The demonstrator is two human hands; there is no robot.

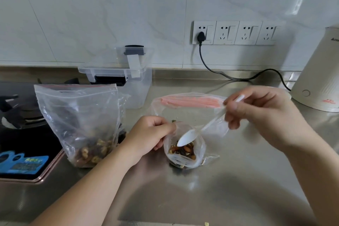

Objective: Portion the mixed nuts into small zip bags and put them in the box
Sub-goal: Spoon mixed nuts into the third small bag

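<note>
A: What is lying nearest you?

B: You are leaning both forearms over the steel surface (pixel 238 180). Your left hand (pixel 146 135) is gripping the rim of the small bag (pixel 185 154), fingers curled around its left edge and holding the mouth apart. The bag is standing on the surface, part full of nuts (pixel 183 149).

A: And the other grip?

B: Your right hand (pixel 256 110) is pinching the handle of a white spoon (pixel 187 137). The bowl of the spoon is dipping into the bag's mouth, just over the nuts.

A: What is sitting behind that?

B: An empty zip bag (pixel 189 104) with a pink strip is lying just behind the small one. To your left, the big bag (pixel 78 115) is standing upright and unsealed, with mixed nuts in its bottom, beside the stove (pixel 22 134).

A: And the box?

B: The clear box (pixel 135 88) is standing behind the big bag, near the wall, with its lid (pixel 110 66) resting tilted across the top. Far right, a cream kettle (pixel 319 79) is standing with its black cord (pixel 229 77) running to the outlets (pixel 236 32).
</note>
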